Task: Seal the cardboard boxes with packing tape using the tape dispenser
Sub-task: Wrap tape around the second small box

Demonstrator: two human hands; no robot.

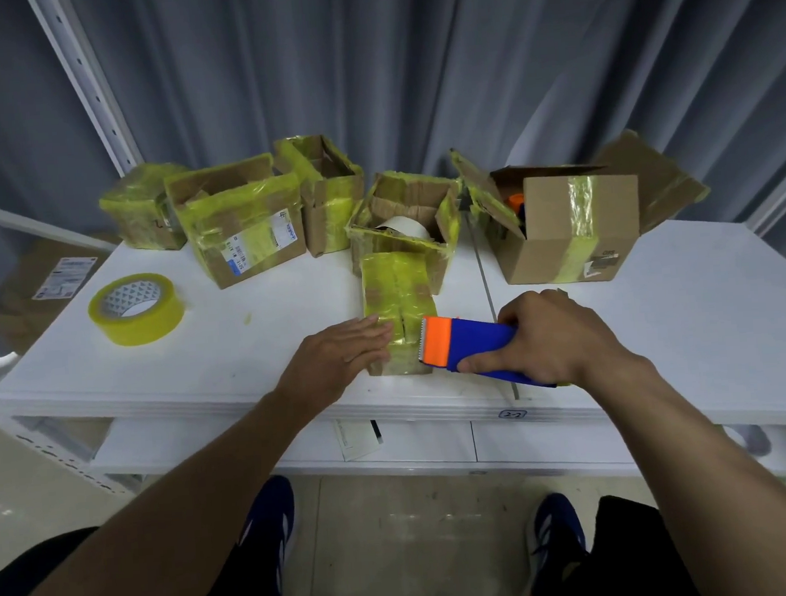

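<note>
Just above the "2-2" tag (512,414), left grip (339,357) lies flat on taped box (395,293), right grip (547,338) clasps tape dispenser (473,341)

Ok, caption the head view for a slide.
Left hand rests on taped box; right hand holds tape dispenser beside it.

Cardboard boxes (143,208) (242,224) (328,195) (404,218) (395,293) (572,224): six. Yellow tape roll (136,308): one. Tape dispenser (473,343): one. Left hand (339,357), right hand (552,338): two. Shoes (270,529) (558,533): two.

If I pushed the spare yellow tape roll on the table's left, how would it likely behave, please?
The tape roll lies flat, hole upward, so it would probably slide, not roll. Its winding looks thick, so likely hefty for its size. The white table looks smooth, so little drag.
</note>
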